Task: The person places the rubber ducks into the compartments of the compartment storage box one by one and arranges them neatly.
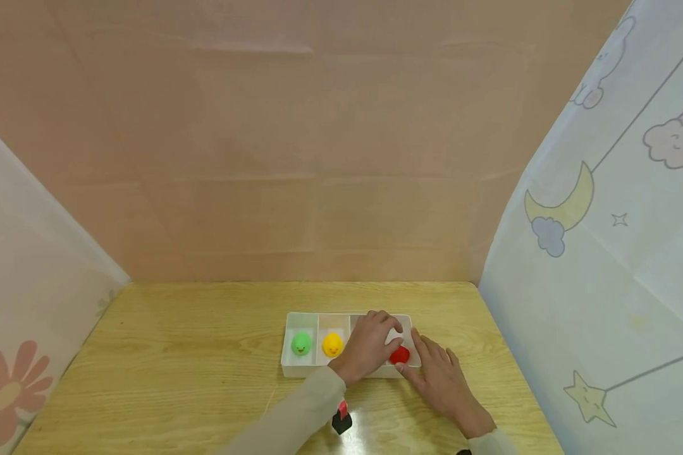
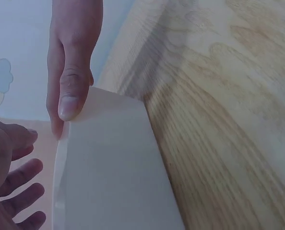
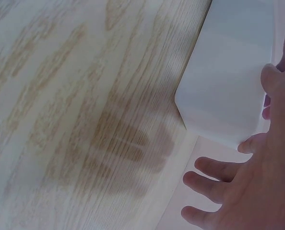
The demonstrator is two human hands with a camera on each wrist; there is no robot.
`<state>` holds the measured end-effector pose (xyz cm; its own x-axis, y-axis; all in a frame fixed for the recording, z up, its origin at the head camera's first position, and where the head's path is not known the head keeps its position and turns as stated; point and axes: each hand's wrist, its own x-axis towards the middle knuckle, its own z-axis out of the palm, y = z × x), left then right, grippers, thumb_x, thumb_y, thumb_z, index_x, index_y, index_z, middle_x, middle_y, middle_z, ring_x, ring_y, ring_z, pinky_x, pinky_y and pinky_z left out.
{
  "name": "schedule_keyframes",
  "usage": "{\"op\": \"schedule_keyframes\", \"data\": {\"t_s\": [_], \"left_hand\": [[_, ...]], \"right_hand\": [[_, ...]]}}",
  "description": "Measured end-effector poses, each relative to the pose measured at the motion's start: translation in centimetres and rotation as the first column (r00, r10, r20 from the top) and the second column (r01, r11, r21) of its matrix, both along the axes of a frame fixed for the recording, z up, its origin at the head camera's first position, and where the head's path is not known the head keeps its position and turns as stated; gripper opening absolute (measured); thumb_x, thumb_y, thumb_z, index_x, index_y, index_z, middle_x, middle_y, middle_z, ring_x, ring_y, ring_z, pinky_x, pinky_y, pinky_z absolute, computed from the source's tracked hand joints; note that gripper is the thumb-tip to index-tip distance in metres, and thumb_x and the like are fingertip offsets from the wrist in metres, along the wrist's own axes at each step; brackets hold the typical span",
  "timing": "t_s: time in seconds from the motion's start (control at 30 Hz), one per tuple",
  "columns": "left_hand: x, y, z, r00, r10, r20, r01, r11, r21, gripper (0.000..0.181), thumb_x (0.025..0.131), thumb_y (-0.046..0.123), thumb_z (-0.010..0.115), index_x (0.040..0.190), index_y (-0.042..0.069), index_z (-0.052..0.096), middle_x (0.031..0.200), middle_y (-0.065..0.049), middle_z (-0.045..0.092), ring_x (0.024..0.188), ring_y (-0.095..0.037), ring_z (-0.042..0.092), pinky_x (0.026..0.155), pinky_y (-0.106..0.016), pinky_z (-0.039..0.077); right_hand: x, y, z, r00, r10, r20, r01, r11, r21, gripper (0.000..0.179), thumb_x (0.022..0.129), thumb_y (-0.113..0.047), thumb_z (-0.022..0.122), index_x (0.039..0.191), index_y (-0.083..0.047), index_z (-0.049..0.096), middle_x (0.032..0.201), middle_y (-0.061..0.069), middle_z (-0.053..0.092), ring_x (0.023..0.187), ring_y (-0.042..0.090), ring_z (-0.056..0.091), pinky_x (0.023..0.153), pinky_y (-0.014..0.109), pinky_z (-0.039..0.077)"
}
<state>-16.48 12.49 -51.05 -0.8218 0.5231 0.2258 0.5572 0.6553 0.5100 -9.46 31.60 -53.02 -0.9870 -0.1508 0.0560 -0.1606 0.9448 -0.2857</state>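
A white divided box (image 1: pixel 293 371) stands on the table. In its left compartments sit a round green toy (image 1: pixel 301 344) and a yellow one (image 1: pixel 332 345), both with small faces. A rounded red thing (image 1: pixel 399 356), partly covered, lies at the right end. Reaching over the box's right half, my left hand (image 1: pixel 370 341) has loosely bent, spread fingers; no thing shows between them. My right hand (image 1: pixel 441 382) holds the box's right front corner, thumb on the rim and index finger against the end wall (image 3: pixel 219 115); its other fingers are spread outside the box.
The wooden table (image 1: pixel 193 354) extends around the box. Behind it hangs a plain brownish sheet (image 1: pixel 319 158). A white cloth with cartoon drawings (image 1: pixel 609 253) bounds the right side, and a flowered cloth (image 1: pixel 34 284) the left. A black and red device (image 1: pixel 342 420) shows beside the left sleeve.
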Motion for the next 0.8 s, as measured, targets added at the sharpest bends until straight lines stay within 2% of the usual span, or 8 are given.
{"op": "schedule_keyframes", "data": {"t_s": [0.1,0.17,0.27,0.37,0.43,0.6,0.8], "left_hand": [[-0.1,-0.2,0.4,0.997,-0.056,-0.044,0.052,0.995,-0.086,0.016,0.104,0.032,0.070,0.117,0.024,0.074,0.126,0.006,0.073,0.122,-0.017,0.063,0.113,-0.039,0.051],[-0.2,-0.2,0.6,0.990,-0.122,-0.075,0.108,0.979,-0.172,0.015,0.104,0.032,0.071,0.116,0.024,0.075,0.124,0.007,0.073,0.122,-0.017,0.063,0.113,-0.038,0.051],[-0.3,-0.1,0.8,0.962,-0.241,-0.128,0.192,0.931,-0.311,0.013,0.104,0.033,0.071,0.114,0.025,0.076,0.119,0.008,0.074,0.121,-0.016,0.064,0.110,-0.037,0.052],[-0.3,0.2,0.8,0.941,-0.303,-0.152,0.224,0.892,-0.393,0.012,0.104,0.035,0.071,0.110,0.026,0.076,0.115,0.009,0.073,0.122,-0.016,0.064,0.110,-0.038,0.051],[-0.3,0.4,0.7,0.937,-0.306,-0.168,0.211,0.880,-0.425,0.011,0.104,0.035,0.071,0.109,0.027,0.076,0.114,0.010,0.073,0.121,-0.016,0.064,0.111,-0.039,0.051],[-0.3,0.9,-0.1,0.947,-0.268,-0.176,0.154,0.862,-0.482,0.013,0.104,0.036,0.070,0.114,0.030,0.076,0.114,0.012,0.075,0.119,-0.014,0.063,0.113,-0.042,0.050],[-0.4,1.4,-0.3,0.956,-0.248,-0.157,0.139,0.852,-0.505,0.023,0.099,0.036,0.077,0.121,0.031,0.075,0.117,0.012,0.077,0.122,-0.015,0.064,0.115,-0.046,0.049]], "right_hand": [[0.0,0.0,0.0,1.000,0.000,0.009,0.000,1.000,-0.009,0.080,0.106,-0.059,0.056,0.165,-0.009,0.038,0.156,0.022,0.057,0.144,0.045,0.054,0.115,0.079,0.035],[0.0,0.0,0.1,1.000,-0.001,0.018,0.001,1.000,-0.014,0.080,0.106,-0.059,0.055,0.166,-0.008,0.037,0.157,0.022,0.056,0.145,0.045,0.054,0.115,0.079,0.035],[0.1,0.0,0.1,1.000,-0.001,0.030,0.001,1.000,-0.018,0.081,0.107,-0.059,0.055,0.166,-0.008,0.037,0.158,0.023,0.055,0.145,0.045,0.053,0.116,0.079,0.034],[0.1,0.0,0.2,0.999,0.003,0.034,-0.002,1.000,-0.023,0.080,0.107,-0.059,0.054,0.166,-0.007,0.036,0.159,0.023,0.054,0.145,0.046,0.052,0.116,0.078,0.034],[0.2,0.0,0.2,1.000,0.006,0.031,-0.005,1.000,-0.026,0.080,0.107,-0.058,0.054,0.166,-0.007,0.036,0.159,0.023,0.054,0.145,0.047,0.052,0.115,0.078,0.035],[0.3,-0.1,0.1,1.000,0.002,0.025,-0.001,1.000,-0.028,0.080,0.107,-0.059,0.054,0.166,-0.008,0.037,0.158,0.022,0.055,0.145,0.046,0.053,0.115,0.078,0.035],[0.2,-0.2,0.0,1.000,-0.007,0.021,0.007,0.999,-0.031,0.079,0.107,-0.059,0.054,0.166,-0.009,0.037,0.158,0.021,0.056,0.145,0.045,0.054,0.115,0.079,0.035]]}}
